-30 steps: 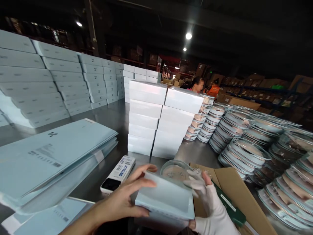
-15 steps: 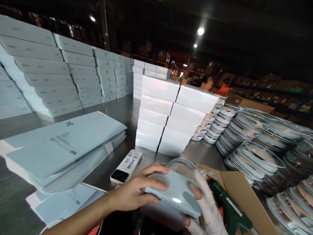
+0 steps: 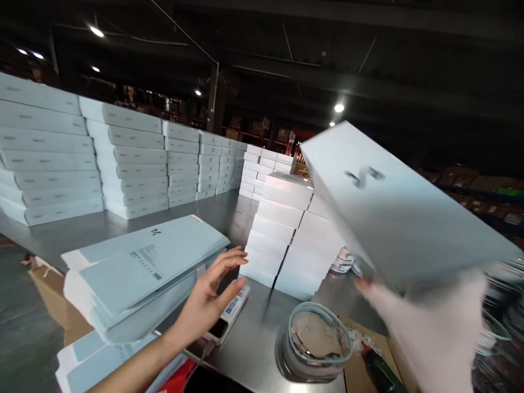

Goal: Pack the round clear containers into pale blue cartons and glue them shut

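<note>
Right hand (image 3: 413, 311), gloved and blurred at lower right, gripping the pale blue box (image 3: 393, 213) raised at right of frame. Left hand (image 3: 208, 297) spread, empty, above the flat sleeves (image 3: 143, 267) at centre left. Best kept level, set squarely onto the box stack (image 3: 286, 240).

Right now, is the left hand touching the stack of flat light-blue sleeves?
Apart. In the head view, the left hand hangs open, fingers spread, just right of the stack of sleeves; the steel table shows between the fingertips and the stack's edge.
</note>
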A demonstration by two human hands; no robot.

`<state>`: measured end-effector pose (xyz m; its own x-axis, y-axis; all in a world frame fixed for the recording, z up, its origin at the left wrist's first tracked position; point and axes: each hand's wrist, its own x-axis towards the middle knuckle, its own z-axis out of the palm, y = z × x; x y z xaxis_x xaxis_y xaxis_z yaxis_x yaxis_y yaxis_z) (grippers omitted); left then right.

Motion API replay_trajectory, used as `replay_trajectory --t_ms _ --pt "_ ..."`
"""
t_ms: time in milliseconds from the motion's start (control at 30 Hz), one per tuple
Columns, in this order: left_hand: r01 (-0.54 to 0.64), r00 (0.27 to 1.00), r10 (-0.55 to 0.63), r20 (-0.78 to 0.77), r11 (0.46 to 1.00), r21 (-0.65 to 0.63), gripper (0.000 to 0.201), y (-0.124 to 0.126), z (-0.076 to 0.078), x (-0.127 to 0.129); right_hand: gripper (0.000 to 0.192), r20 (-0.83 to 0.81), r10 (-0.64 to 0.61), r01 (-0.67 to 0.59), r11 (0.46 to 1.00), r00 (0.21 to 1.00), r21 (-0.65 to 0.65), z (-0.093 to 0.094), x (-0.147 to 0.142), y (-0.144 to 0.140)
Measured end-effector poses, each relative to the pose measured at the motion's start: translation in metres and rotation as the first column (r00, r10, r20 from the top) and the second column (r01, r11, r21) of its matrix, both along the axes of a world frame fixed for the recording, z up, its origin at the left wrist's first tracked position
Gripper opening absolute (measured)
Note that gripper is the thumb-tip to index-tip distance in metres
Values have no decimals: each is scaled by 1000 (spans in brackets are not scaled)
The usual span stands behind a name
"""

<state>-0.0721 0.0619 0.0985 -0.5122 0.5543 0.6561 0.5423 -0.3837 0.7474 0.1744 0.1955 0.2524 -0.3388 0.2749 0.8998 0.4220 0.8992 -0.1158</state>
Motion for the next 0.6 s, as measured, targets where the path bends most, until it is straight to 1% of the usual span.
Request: replay_trajectory --t_ms 33,67,100,133,167,200,267,333,367,400,433,500,533,567,600 --pt "-47 999 47 -26 999 -22 30 -7 0 -15 69 -3 -27 27 998 1000 54 25 -18 7" --pt "-101 993 98 -59 994 -46 30 -14 0 -28 76 30 -52 48 993 998 112 49 -39 14" --pt "-154 985 147 -94 985 -72 29 -21 -1 -40 78 101 -89 71 983 991 167 71 -62 21" --pt "-205 973 193 -128 974 -96 30 -27 -2 -50 77 196 -135 92 973 971 212 89 -86 28" --pt "-254 959 233 -161 960 -120 30 -32 -4 -58 71 301 -172 100 965 938 241 103 -109 35" --pt "-298 943 269 -194 943 -145 31 -37 -4 -66 68 371 -218 130 960 903 247 113 -131 42" --pt "-379 910 325 -259 903 -200 34 -45 -2 -82 64 473 -250 155 961 845 231 123 -168 53" --pt "-462 869 376 -320 848 -258 36 -52 5 -103 64 532 -220 136 972 817 194 123 -188 59" --pt "-510 845 408 -347 811 -288 36 -55 10 -116 66 553 -202 123 976 808 177 121 -191 58" --pt "-561 816 445 -371 764 -318 36 -57 16 -131 70 563 -188 111 979 805 169 118 -189 55" --pt "-618 779 492 -389 705 -348 36 -60 22 -147 73 547 -175 95 980 819 172 114 -183 50" --pt "-719 695 588 -414 558 -415 41 -62 30 -181 71 442 -120 23 976 889 217 100 -157 33" --pt "-748 659 621 -424 485 -453 43 -62 32 -195 65 374 -65 -35 966 925 256 90 -139 23" --pt "-760 637 638 -433 425 -491 42 -62 33 -208 57 317 9 -109 949 948 297 76 -119 14" --pt "-763 623 647 -440 377 -525 39 -60 32 -217 49 311 86 -192 925 947 328 61 -99 6"
